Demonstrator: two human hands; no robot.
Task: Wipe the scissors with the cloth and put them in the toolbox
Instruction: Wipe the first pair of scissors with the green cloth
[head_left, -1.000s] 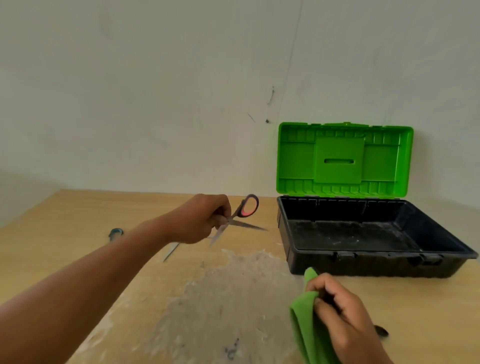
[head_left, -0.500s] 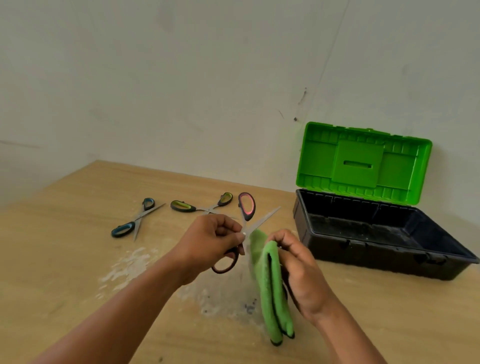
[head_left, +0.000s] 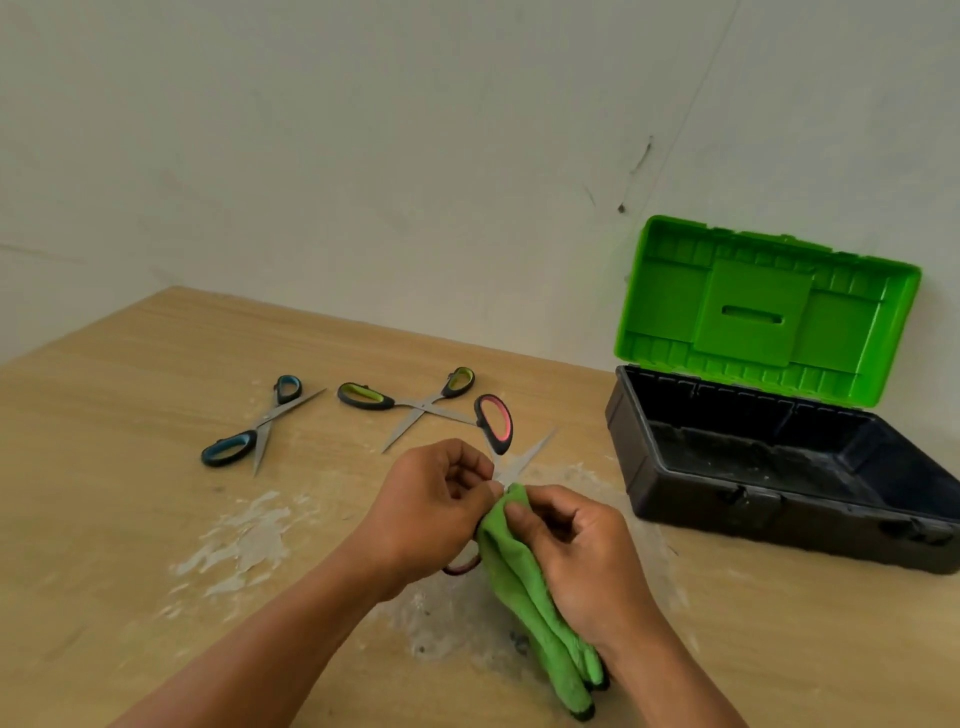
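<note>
Left of the toolbox (head_left: 701, 501) rim, left hand (head_left: 431, 504) grips scissors (head_left: 494, 423) — right hand (head_left: 582, 551) pinches cloth (head_left: 524, 597) against a blade.

Over the wooden table (head_left: 119, 519), the left hand (head_left: 431, 499) grips the open red-handled scissors (head_left: 496, 423), one loop sticking up and a blade pointing toward the toolbox (head_left: 675, 493). The right hand (head_left: 582, 551) pinches the green cloth (head_left: 524, 587) against the scissors near the pivot, the rest of the cloth hanging down. The black box stands at the right with its green lid (head_left: 758, 312) raised against the wall, while blue-handled scissors (head_left: 260, 428) and green-handled scissors (head_left: 415, 408) lie open farther back.
</note>
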